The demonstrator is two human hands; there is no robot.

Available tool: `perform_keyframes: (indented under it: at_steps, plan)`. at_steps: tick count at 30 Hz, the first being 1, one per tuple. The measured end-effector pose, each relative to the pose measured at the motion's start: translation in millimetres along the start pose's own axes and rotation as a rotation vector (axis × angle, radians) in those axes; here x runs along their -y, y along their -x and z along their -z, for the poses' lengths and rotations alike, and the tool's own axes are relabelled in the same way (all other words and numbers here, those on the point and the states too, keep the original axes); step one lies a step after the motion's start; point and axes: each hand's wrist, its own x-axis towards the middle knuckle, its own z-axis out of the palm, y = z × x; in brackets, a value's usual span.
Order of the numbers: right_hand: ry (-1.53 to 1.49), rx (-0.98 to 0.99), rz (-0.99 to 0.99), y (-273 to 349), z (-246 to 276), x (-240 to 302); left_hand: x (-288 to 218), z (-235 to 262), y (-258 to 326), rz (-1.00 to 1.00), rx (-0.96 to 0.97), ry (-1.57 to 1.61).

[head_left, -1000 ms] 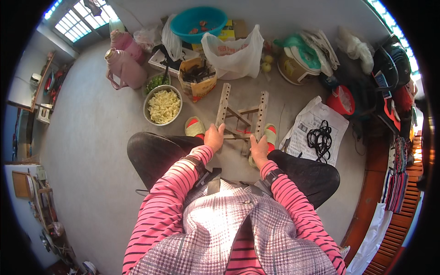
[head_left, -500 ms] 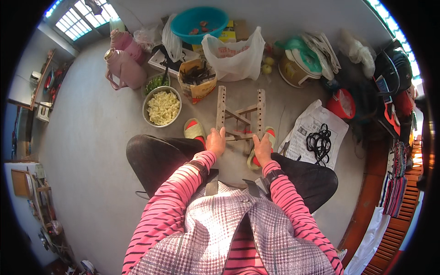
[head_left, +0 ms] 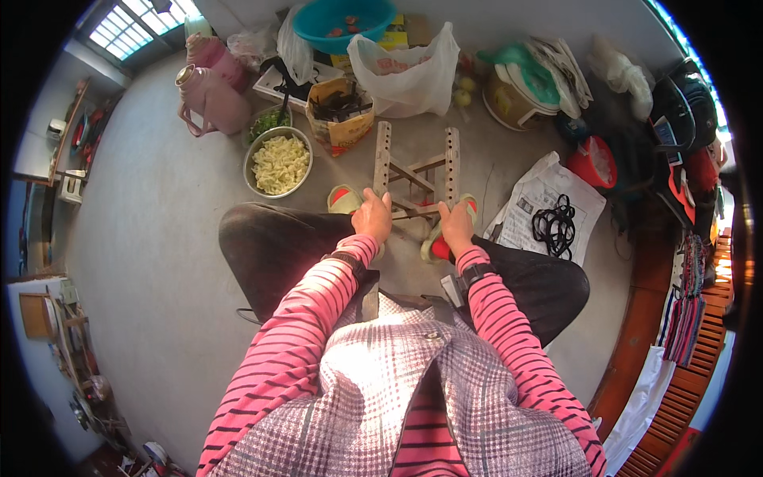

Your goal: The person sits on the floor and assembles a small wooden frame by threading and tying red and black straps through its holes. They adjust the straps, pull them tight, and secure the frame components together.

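Observation:
Between my feet stands a bare wooden folding stool frame [head_left: 382, 163]. It has two rails pierced with a row of holes, joined by crossed legs, and no seat on it. My left hand [head_left: 372, 217] is closed round the near end of the left rail. The near end of the right rail is gripped by my right hand [head_left: 456, 226], its thumb on the wood. On the floor to the right, a bundle of black cord [head_left: 554, 228] lies on a printed paper sheet [head_left: 520, 208].
Ahead on the left are a metal bowl of pale chopped food [head_left: 277, 164], a paper bag of dark strips [head_left: 340, 119] and a pink thermos jug [head_left: 211, 99]. A white plastic bag [head_left: 401, 75], a lidded bucket [head_left: 509, 102] and a red bucket [head_left: 592, 163] stand farther back and right.
The whole scene sits a little higher in the picture, as the view has tilted down. Both hands keep hold of the rails, and the stool frame looks otherwise much the same.

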Motion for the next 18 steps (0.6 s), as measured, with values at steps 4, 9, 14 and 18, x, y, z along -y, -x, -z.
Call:
perform_keyframes:
  at_steps: [4, 9, 14, 18]
  plan:
    - [0.098, -0.039, -0.071, 2.8, -6.3, 5.9, 3.3, -4.9, -0.1, 0.018, -0.014, -0.037]
    - [0.074, -0.053, -0.041, -1.0, -6.3, 2.5, -0.9, 0.1, -10.3, -0.009, 0.004, -0.001]
    - [0.089, -0.045, -0.014, 4.6, -9.6, -3.9, 10.9, 7.3, -2.7, -0.073, 0.080, 0.046]
    - [-0.008, 0.053, -0.082, 3.6, -9.6, -6.1, 11.4, 6.8, -3.6, -0.058, 0.036, 0.097]
